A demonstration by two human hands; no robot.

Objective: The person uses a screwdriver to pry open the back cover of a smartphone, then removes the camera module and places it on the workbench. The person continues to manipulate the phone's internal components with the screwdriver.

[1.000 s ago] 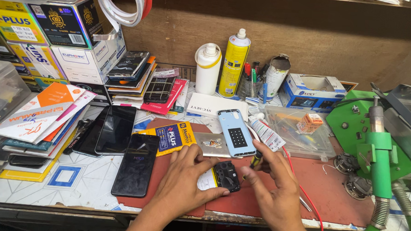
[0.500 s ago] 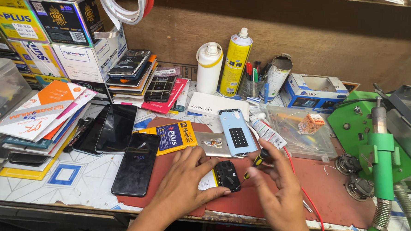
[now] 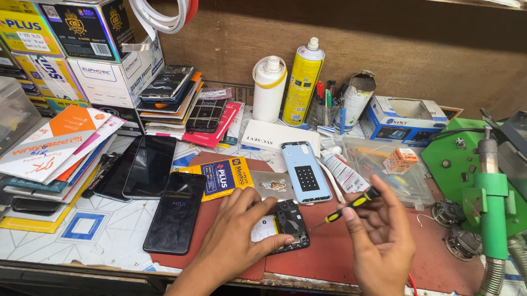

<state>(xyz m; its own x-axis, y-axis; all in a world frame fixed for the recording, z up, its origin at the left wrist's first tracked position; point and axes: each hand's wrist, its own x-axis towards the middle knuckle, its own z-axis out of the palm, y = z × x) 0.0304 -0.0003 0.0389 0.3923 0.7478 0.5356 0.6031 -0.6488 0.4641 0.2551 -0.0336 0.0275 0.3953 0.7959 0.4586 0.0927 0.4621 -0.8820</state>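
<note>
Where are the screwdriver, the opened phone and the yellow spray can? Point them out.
screwdriver [image 3: 348, 205], head view, on its yellow-and-black handle.
opened phone [image 3: 290, 221], head view, on its exposed dark inner board.
yellow spray can [image 3: 302, 84], head view, on the middle of its body.

A phone repair workshop is shown. The table [image 3: 46, 239] is crowded with dark phone screens [image 3: 151, 167], stacked spare-part boxes [image 3: 110, 58], a yellow spray can [image 3: 302, 84] and a white bottle [image 3: 269, 89]. An opened phone [image 3: 290, 225] is laid on a red work mat [image 3: 341, 258], and a green clamp stand [image 3: 489, 199] is seen at the right.
</note>
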